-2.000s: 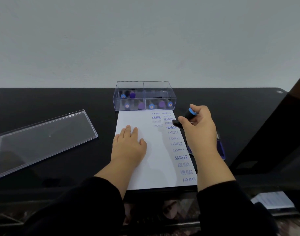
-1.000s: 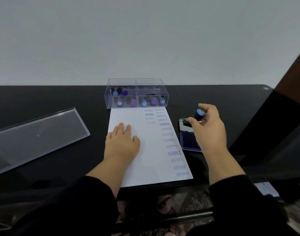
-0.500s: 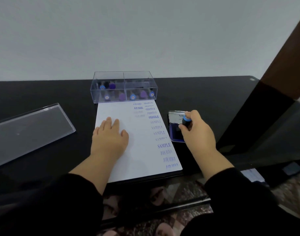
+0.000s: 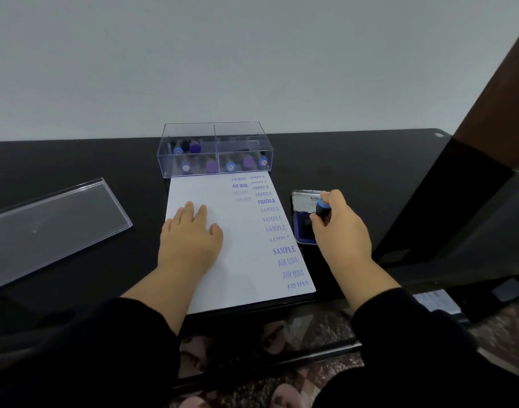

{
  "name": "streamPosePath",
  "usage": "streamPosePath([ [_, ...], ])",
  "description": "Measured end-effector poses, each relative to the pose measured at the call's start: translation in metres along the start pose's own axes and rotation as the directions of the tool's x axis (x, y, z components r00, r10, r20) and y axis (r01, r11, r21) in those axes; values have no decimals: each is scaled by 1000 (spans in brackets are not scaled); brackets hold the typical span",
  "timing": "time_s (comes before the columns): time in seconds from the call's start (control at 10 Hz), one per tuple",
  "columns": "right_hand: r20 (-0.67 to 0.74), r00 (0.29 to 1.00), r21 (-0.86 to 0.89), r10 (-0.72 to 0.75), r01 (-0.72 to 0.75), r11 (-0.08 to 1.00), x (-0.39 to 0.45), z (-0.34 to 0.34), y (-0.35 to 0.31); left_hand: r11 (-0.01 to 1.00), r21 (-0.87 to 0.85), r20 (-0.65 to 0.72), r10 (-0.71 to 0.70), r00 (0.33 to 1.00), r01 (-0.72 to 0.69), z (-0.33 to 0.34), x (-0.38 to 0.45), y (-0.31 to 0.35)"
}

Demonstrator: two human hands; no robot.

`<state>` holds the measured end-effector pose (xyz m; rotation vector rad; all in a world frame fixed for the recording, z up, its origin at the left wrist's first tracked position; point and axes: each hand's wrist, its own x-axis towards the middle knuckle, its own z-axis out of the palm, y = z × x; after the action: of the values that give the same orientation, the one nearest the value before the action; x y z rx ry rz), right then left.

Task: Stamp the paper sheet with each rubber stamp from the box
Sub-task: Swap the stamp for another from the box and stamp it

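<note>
A white paper sheet [image 4: 243, 231] lies on the black table, its right side filled with blue prints reading AIR MAIL, FRAGILE and SAMPLE. My left hand [image 4: 190, 234] rests flat on the sheet. To the right of the sheet sits an open blue ink pad [image 4: 304, 228] with its metal lid tipped back. My right hand [image 4: 340, 231] grips a black rubber stamp with a blue cap [image 4: 322, 209] and holds it down on the pad. A clear two-part box [image 4: 215, 136] at the sheet's far edge holds several blue- and purple-capped stamps.
The box's clear lid [image 4: 52, 225] lies flat on the table [image 4: 75, 290] at the left. A dark brown post [image 4: 496, 95] rises at the right, with a dark glossy panel below it. The table's front edge runs just below the sheet.
My right hand has carried the stamp from the sheet's top right corner over to the ink pad and lowered it onto the pad. My left hand has stayed flat on the sheet.
</note>
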<state>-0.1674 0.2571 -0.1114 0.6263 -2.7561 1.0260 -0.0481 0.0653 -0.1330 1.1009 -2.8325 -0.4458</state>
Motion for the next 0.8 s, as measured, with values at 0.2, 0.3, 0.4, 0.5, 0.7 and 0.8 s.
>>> streamPosePath([
  [0.2, -4, 1000, -20, -11, 11, 1000, -1, 0, -3, 1000, 7, 12, -1, 1000, 1, -1, 0, 0],
  [0.3, 19, 1000, -37, -14, 15, 999, 2, -4, -4, 1000, 5, 16, -4, 1000, 3, -2, 0, 0],
  [0.4, 10, 1000, 2, 19, -19, 1000, 4, -6, -5, 1000, 10, 21, -4, 1000, 3, -2, 0, 0],
  [0.5, -17, 999, 72, 46, -45, 996, 7, -9, -8, 1000, 6, 22, -6, 1000, 6, -3, -1, 1],
  [0.7, 34, 999, 205, 11, -18, 979, 13, 0, -31, 1000, -2, 16, 8, 1000, -8, -4, -3, 1],
  [0.8, 63, 996, 262, -64, 45, 964, 20, 12, -48, 1000, -19, 8, 7, 1000, -7, -4, -4, 2],
])
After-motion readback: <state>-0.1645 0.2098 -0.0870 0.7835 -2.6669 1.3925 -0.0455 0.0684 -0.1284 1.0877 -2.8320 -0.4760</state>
